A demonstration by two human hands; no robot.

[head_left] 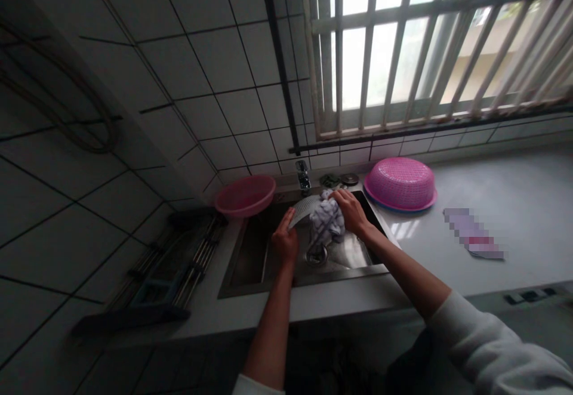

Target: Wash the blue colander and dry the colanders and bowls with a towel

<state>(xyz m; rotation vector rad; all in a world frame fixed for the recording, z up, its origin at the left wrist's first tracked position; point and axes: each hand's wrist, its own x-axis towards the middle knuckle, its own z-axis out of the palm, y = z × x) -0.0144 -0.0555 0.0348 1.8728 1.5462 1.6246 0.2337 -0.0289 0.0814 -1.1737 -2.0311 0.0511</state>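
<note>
Over the steel sink (250, 264) my left hand (285, 241) is closed on the edge of a pale ribbed plate (302, 209), held tilted. My right hand (351, 211) is closed on a crumpled whitish cloth (327, 221) pressed against the plate. Both hands are above the sink's drain (316, 256). The tap (303, 178) stands just behind them at the sink's back rim.
A pink basin (245, 195) sits at the sink's back left corner. An upturned pink colander (400, 184) rests on the counter to the right. A dish rack (170, 264) lies left of the sink. A small blurred item (474, 234) lies on the counter. Barred window behind.
</note>
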